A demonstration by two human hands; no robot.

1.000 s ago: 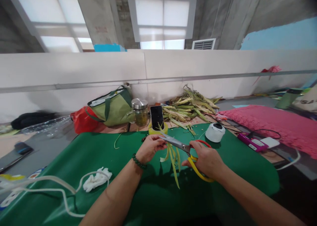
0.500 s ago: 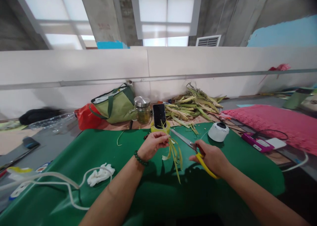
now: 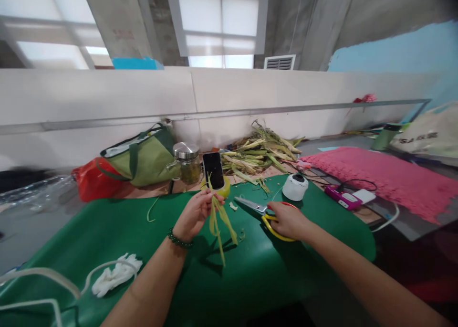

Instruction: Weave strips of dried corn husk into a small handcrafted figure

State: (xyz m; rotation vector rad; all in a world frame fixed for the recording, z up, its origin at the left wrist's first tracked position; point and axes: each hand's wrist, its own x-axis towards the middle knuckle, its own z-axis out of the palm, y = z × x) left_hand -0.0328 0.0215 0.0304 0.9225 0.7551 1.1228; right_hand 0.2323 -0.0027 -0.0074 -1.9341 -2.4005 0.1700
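My left hand (image 3: 195, 215), a green bead bracelet at its wrist, pinches a small bunch of yellow-green leaf strips (image 3: 223, 222). Loose ends dangle below the fingers over the green mat (image 3: 243, 274), and thin tips poke up above them. To the right, my right hand (image 3: 291, 220) is closed over the red and yellow handles of a pair of scissors (image 3: 252, 205). Their blades point left, apart from the strips, low over the mat; whether they touch it I cannot tell. Small cut scraps (image 3: 233, 206) lie between the hands.
Behind my left hand, a phone (image 3: 213, 170) leans at a yellow roll (image 3: 224, 187), beside a glass jar (image 3: 188, 167). A heap of dried husks (image 3: 259, 150) lies at the back. A white thread spool (image 3: 295, 187), purple power strip (image 3: 343, 198) and pink cloth (image 3: 379, 174) are rightward; crumpled tissue (image 3: 116, 274) lies left.
My view has turned to the right. The scissors have drawn away from the strips and sit lower, with more of the red handle showing. My left hand keeps its pinch on the strips.
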